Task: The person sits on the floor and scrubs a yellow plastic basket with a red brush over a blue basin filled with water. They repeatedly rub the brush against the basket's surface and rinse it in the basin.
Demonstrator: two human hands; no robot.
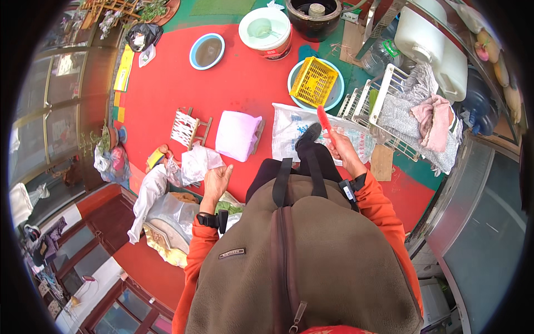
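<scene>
My right hand [341,147] grips the handle of a red brush [322,117], its head pointing away from me. Just beyond the brush, a yellow plastic basket [313,81] sits tilted in a light blue basin [340,95]. Below the brush lies a white woven plastic sack [285,131] bearing print, and one of my black shoes [308,135] is on it. My left hand [217,182] hangs at my left side with fingers curled and thumb out; no object shows in it. Near it in the view are a white plastic bag [202,160] and a stool covered in pink-lilac cloth [237,134].
A folding stool with white webbing [183,128] stands on the red floor. Farther off are a basin of murky water [207,51], a lidded bucket [265,31] and a dark glazed jar [315,18]. At right, a white rack [386,98] holds grey cloths. Filled bags [173,213] crowd the left.
</scene>
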